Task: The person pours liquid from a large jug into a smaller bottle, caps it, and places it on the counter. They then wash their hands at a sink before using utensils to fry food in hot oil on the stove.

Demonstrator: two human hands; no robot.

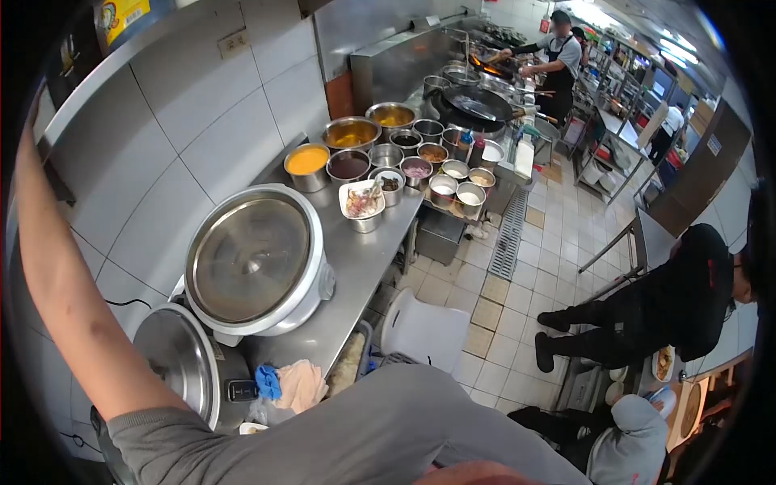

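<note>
My left arm (pixel 73 283) is raised along the left edge and reaches up to a shelf (pixel 121 65). My left hand is hidden past the shelf edge, so its fingers do not show. My right hand is out of view. Below the raised arm stands a rice cooker with a steel lid (pixel 174 356). Beside it on the steel counter (pixel 347 275) sits a larger white pot with a metal lid (pixel 250 255). On the shelf is a container with a yellow label (pixel 121 18).
Steel pots of sauces, including an orange one (pixel 307 159), line the counter, with a white bowl of food (pixel 361 199). Cloths (pixel 301 386) lie at the near end. A white chair (pixel 424 323) stands on the floor. Co-workers (pixel 647 299) are at right; another (pixel 558 61) cooks at back.
</note>
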